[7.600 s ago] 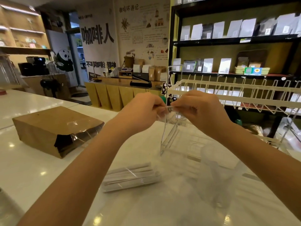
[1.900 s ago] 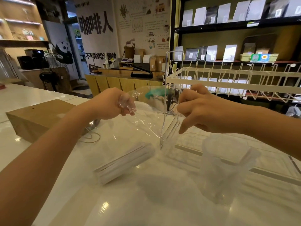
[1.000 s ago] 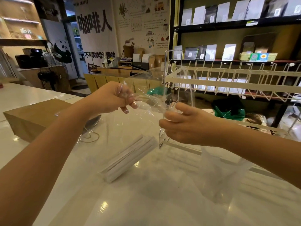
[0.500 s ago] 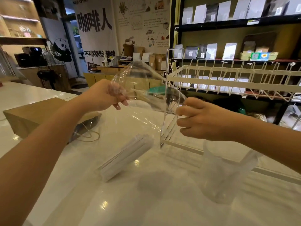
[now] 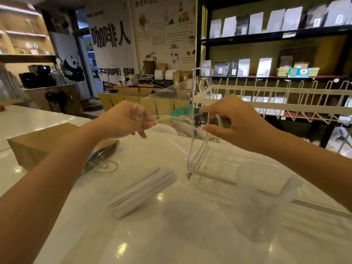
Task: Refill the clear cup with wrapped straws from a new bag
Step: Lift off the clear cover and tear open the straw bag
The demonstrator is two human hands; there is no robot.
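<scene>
Glossy white counter point(image 5: 171, 235), crinkly clear bag point(image 5: 167, 103)

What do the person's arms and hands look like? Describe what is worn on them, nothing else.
Both forearms are bare as far as the picture shows: no sleeves or cuffs come into view. The left hand and the right hand wear no gloves. No watch, bracelet or ring shows on either wrist or on the visible fingers. Fingernails look short and unpainted.

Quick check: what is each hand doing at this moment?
Left hand: fingers pinch the mouth of the clear plastic bag.
Right hand: thumb and fingers pinch the opposite edge of the same bag.
</scene>
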